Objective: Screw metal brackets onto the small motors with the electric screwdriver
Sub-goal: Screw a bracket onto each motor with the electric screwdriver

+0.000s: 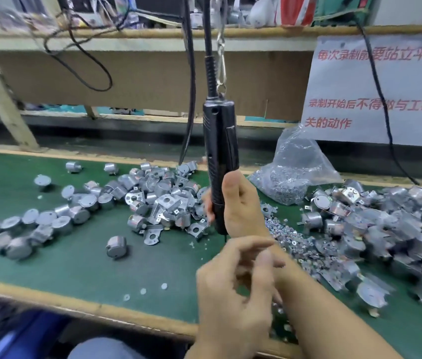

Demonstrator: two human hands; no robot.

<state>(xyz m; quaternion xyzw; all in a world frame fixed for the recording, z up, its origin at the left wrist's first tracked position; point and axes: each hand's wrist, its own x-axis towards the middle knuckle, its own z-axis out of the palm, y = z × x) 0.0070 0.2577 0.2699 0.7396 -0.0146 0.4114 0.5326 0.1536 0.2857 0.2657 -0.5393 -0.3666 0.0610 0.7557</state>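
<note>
A black electric screwdriver [220, 141] hangs upright from a spring clip and cable over the green mat [75, 268]. My right hand [241, 206] is closed around its lower body, thumb pointing up. My left hand [230, 301] is blurred in the foreground, in front of my right forearm; its fingers are loosely curled and apart, and I see nothing in them. Small round motors and metal brackets lie in a heap [158, 198] left of the screwdriver. One motor [116, 246] lies apart, with a loose bracket [153, 235] beside it. The screwdriver's tip is hidden behind my hands.
A larger heap of motors with brackets [399, 229] fills the right side. A clear bag of screws [298, 172] stands behind it, with loose screws [295, 244] spilled beside my right wrist. A paper sign [375, 94] hangs at the back right. The wooden table edge [49, 296] runs along the front.
</note>
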